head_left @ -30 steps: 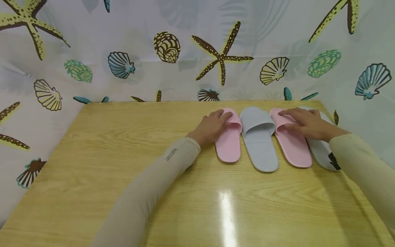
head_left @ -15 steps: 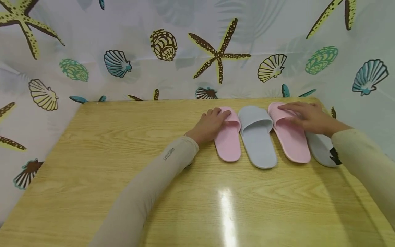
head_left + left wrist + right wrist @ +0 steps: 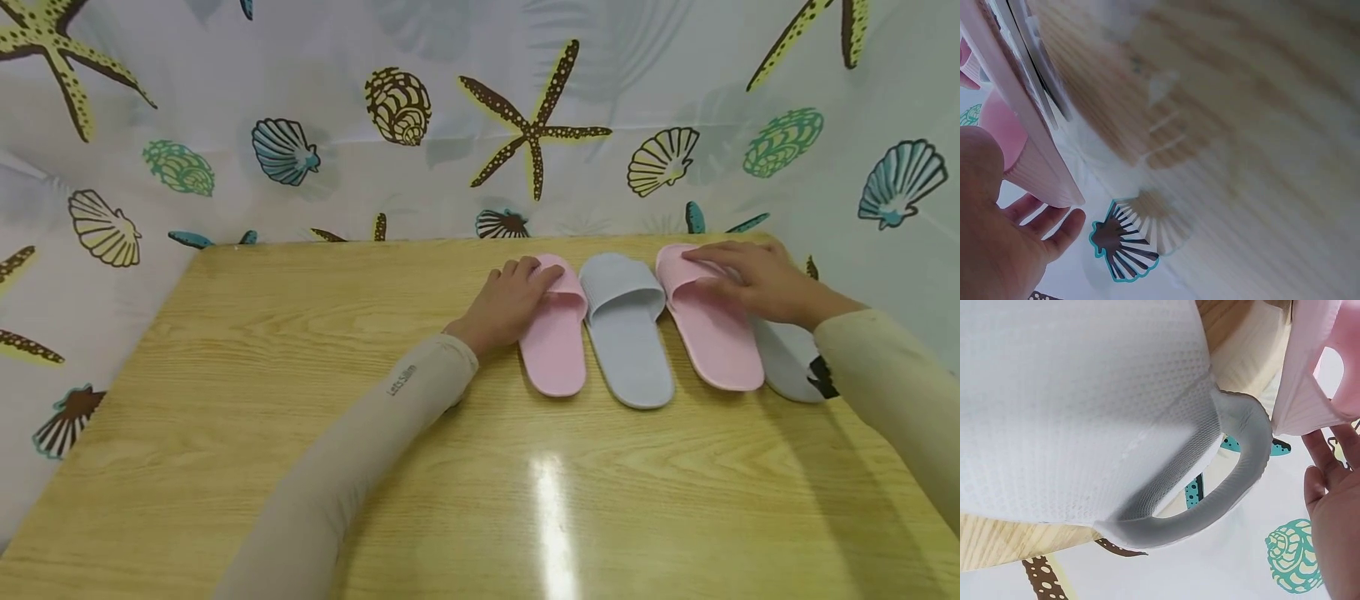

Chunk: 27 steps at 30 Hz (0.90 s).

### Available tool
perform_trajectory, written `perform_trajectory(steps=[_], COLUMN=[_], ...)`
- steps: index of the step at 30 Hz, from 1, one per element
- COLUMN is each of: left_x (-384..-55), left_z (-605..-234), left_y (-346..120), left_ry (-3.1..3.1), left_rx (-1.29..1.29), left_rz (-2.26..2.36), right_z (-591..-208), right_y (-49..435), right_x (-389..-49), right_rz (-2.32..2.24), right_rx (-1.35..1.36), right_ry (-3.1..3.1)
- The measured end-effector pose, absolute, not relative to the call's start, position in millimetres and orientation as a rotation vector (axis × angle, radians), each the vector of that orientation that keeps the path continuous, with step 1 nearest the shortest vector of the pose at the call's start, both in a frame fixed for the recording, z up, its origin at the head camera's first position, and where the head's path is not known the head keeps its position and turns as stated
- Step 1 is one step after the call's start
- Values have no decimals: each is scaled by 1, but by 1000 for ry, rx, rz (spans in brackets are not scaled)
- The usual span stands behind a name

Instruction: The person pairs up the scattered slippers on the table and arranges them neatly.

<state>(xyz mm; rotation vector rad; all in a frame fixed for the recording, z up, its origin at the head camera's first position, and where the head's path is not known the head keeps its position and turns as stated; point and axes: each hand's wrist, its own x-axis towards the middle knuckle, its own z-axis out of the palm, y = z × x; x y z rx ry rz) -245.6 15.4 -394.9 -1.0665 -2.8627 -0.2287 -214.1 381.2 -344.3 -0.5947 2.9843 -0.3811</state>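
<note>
In the head view my left hand (image 3: 501,308) grips the toe of the leftmost pink slipper (image 3: 557,354). The left wrist view shows the fingers (image 3: 1054,228) around that toe end, with the thumb at the strap. My right hand (image 3: 765,287) holds the other pink slipper (image 3: 716,346) at its strap and toe. Between the two pink ones lies a grey slipper (image 3: 633,354). A second grey slipper (image 3: 791,358) sits at the far right, its toe hidden by my right hand; it fills much of the right wrist view, where its open strap (image 3: 1254,440) shows.
All the slippers stand in a row, toes toward the back edge of the wooden table (image 3: 337,333). A white curtain (image 3: 450,183) printed with shells and starfish hangs behind and at both sides. A black patch (image 3: 821,375) shows by the right sleeve.
The right pink slipper, held in my right hand, has shifted slightly back and to the right. It overlaps the far-right grey slipper. My left hand stays at its pink slipper.
</note>
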Motion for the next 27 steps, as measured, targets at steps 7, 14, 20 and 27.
perform_trajectory(steps=[7,14,20,27], left_x=[-245,-237,-229,-219], left_z=[-395,-393,-391,-390], left_y=[6,-4,-13,-23], left_ry=[-2741,-2712,-2693,-2662], left_rx=[-1131,-1164,-1191,-1190], left_rz=[-321,-279,-275,-319], right_z=[-346,-352,-357,-361], right_y=[383,385,382,372], right_x=[-209,-200,-188,-172], right_rz=[-459,-518,-518,-536], right_rx=[-625,-659,-645,-619], right_ry=[3012,3055,3106,3184])
